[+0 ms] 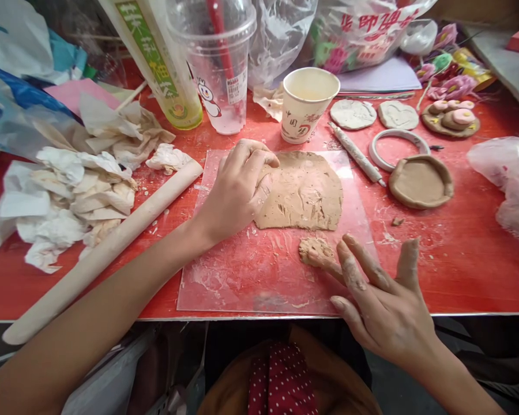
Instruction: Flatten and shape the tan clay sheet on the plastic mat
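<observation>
A flat slab of brown clay (305, 193) lies on a clear plastic sheet (225, 276) on the red table. My left hand (242, 184) is at the slab's left edge, its fingers bent and closed over that edge; the fingertips are partly hidden. My right hand (380, 300) is open with fingers spread, dusted with dried clay. Its index fingertip touches a small, rough, flattened clay piece (315, 251) just below the slab. A long rolling pin (104, 253) lies slantwise left of the sheet, partly behind my left forearm.
A paper cup (305, 109), a plastic cup (225, 80) and a tall drink cup (164, 69) stand behind the sheet. Crumpled tissues (78, 196) lie left. To the right are a round clay dish (421, 181), a tape roll (398, 147), a clay-smeared stick (355, 153) and plastic bags (512, 178).
</observation>
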A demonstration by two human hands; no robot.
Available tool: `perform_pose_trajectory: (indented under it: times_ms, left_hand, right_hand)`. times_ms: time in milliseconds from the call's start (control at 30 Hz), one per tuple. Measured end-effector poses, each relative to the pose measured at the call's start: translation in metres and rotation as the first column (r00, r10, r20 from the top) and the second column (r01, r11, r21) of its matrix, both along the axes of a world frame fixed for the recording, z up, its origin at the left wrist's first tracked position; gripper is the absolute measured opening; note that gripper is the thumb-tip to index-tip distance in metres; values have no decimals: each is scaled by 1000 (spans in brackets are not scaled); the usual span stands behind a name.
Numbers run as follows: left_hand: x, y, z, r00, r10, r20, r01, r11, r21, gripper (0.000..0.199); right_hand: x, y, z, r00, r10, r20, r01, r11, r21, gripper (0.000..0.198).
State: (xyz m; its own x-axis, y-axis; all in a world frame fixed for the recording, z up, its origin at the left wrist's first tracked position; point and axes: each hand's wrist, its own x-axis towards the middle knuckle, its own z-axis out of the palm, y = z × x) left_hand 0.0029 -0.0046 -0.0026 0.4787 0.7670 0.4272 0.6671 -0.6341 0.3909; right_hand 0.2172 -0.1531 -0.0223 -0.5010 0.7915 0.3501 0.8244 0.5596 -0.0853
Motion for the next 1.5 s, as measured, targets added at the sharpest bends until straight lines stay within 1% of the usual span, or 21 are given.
perform_pose_trajectory:
  times_ms: [67,233,367,500,567,700,767,900,1067,1233,1300,1333,1400,1467,1500]
  left_hand:
    - [0,0,0,1000,-6,-1,6,1000,-3,17]
    - [1,0,0,1000,-3,-5,3,1000,-5,16]
    - [1,1,-1,1000,-13,-28,13,1000,-16,17]
    - [0,1,-1,999,-10,-32,10,1000,-12,17]
    - [0,2,-2,1000,-12,-28,12,1000,2,16]
    - [0,2,-3,1000,-16,-18,16,1000,19,17]
    - [0,2,-4,1000,-20,-20,20,1000,15,18]
    - [0,3,-4,1000,-23,-21,23,1000,11,18]
    - [0,3,-4,999,-17,-28,17,1000,2,19]
    - [-1,2,-3,999,-15,-44,15,1000,-16,18]
    - [-1,1,-2,999,-20,-50,20,1000,-4,19]
    - [-2,0,-2,998,-28,-52,28,1000,10,20]
    - [-3,-2,1,995,-74,-61,77,996,47,23]
    - [-3,-7,4,978,-181,-99,188,980,61,27]
    - [-3,-9,5,958,-253,-132,262,964,49,31]
  right_hand:
    - [1,1,1,1000,12,-5,-12,1000,-4,69]
    - [3,3,4,995,92,-38,-94,994,-55,70]
    - [3,3,4,995,70,-74,-72,997,-21,72]
    - [7,0,4,993,93,-71,-96,995,-28,69]
    - [11,-1,5,991,108,-79,-112,992,-55,67]
    - [16,0,8,978,112,-174,-140,978,-156,63]
    - [14,2,9,982,96,-160,-124,978,-169,65]
    - [4,5,8,995,86,-54,-92,987,-134,67]
    - [-1,4,9,993,70,-95,-78,994,-77,64]
    - [1,1,10,991,67,-118,-77,994,-78,63]
    - [5,-1,9,991,71,-111,-81,993,-89,64]
    - [8,-2,9,991,75,-109,-86,991,-102,64]
    - [14,-3,9,988,86,-132,-108,980,-168,62]
    - [20,-3,10,975,60,-212,-113,961,-251,59]
    - [22,-3,10,968,19,-249,-92,954,-285,58]
